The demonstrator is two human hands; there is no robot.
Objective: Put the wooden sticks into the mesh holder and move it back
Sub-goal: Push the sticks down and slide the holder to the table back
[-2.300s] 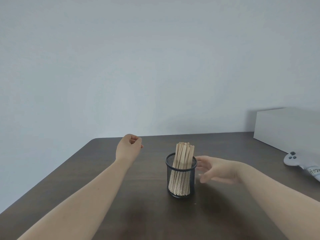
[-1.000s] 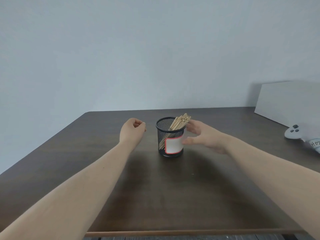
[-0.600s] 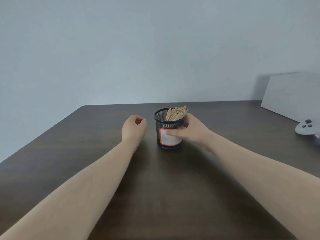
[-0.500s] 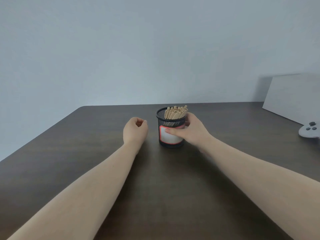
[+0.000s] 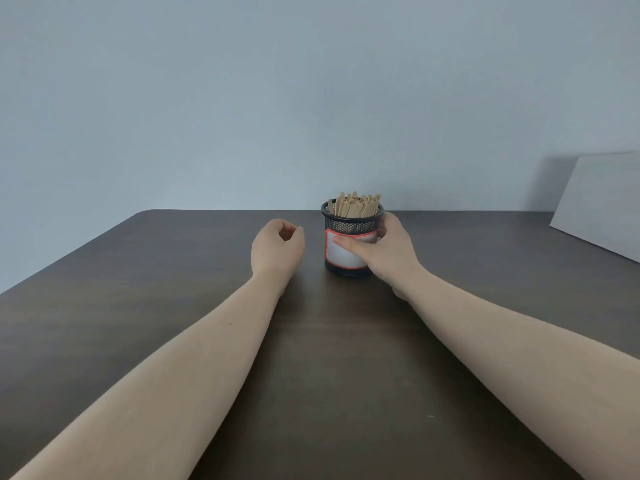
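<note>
A black mesh holder with a white, red-edged label stands upright near the far edge of the dark table. A bundle of wooden sticks stands inside it, their tips poking above the rim. My right hand wraps the holder's right side, thumb across the label and fingers behind it. My left hand rests on the table just left of the holder in a loose fist, holding nothing and apart from the holder.
A white box sits at the far right of the table. A plain wall rises right behind the table's far edge. The table's rounded far-left corner lies at the left.
My right hand has closed around the holder and slid it farther back toward the wall. The left fist stays beside it. The white controller at right has left the view.
</note>
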